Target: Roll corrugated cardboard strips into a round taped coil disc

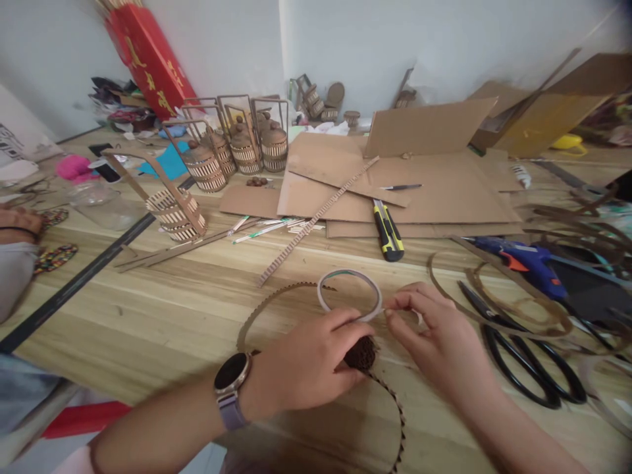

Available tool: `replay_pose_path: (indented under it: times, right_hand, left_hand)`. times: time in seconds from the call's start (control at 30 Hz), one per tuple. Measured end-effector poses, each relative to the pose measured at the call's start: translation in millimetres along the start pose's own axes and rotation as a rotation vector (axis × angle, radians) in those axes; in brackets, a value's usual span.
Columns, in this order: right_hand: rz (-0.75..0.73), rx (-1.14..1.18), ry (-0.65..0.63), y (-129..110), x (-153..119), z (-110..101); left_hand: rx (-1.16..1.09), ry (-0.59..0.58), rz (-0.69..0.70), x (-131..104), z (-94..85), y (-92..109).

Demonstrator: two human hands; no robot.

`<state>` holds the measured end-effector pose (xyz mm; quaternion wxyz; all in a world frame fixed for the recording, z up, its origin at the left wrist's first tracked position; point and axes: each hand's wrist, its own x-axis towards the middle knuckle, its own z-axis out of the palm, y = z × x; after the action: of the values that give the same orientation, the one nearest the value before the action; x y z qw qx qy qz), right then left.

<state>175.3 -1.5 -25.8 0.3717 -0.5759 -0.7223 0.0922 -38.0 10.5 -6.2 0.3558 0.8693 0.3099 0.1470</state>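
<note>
My left hand (301, 359), with a watch (232, 382) on its wrist, is closed over the wood-topped table. Between its fingers are a thin roll of white tape (320, 297), standing out beyond the fingertips, and a dark brown coil of corrugated cardboard (364, 357). From near this hand a notched brown strip (401, 421) curves toward the front, and another curved strip (261, 304) lies behind it. My right hand (439, 339) pinches the tape's loose end beside the roll; the end itself is mostly hidden by the fingers.
Black scissors (530, 368) and a blue glue gun (523, 260) lie on the right among brown strips. A yellow utility knife (388, 230) rests by cardboard sheets (444, 191). Several small handled baskets (247, 148) stand at the back left. Another person's hand (20, 224) is at the far left.
</note>
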Motion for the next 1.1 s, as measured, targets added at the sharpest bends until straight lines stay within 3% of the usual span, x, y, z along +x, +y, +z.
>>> replay_pose_path:
  times: [0.17,0.27,0.43,0.6,0.8,1.1]
  right_hand:
    - [0.438,0.240,0.163,20.5,11.4,-13.5]
    - [0.522,0.411,0.206,26.8,14.6,-19.6]
    - [0.610,0.961,0.055,0.3,5.9,-13.5]
    - [0.736,1.274,-0.153,-19.4,-4.1,-6.5]
    - [0.818,1.417,-0.212,-21.5,-7.1,-2.2]
    - [0.855,1.386,-0.262,-26.9,-12.0,3.4]
  left_hand:
    - [-0.048,0.055,0.008,-3.0,-4.1,-0.9]
    - [-0.055,0.083,-0.022,-1.2,-5.5,-4.8]
    - [-0.132,0.147,-0.095,4.2,-3.8,-9.4]
    - [-0.136,0.242,0.005,5.3,-1.1,-9.6]
    - [-0.210,0.249,0.036,4.5,0.1,-9.8]
    - [-0.194,0.252,0.101,5.9,1.7,-8.5]
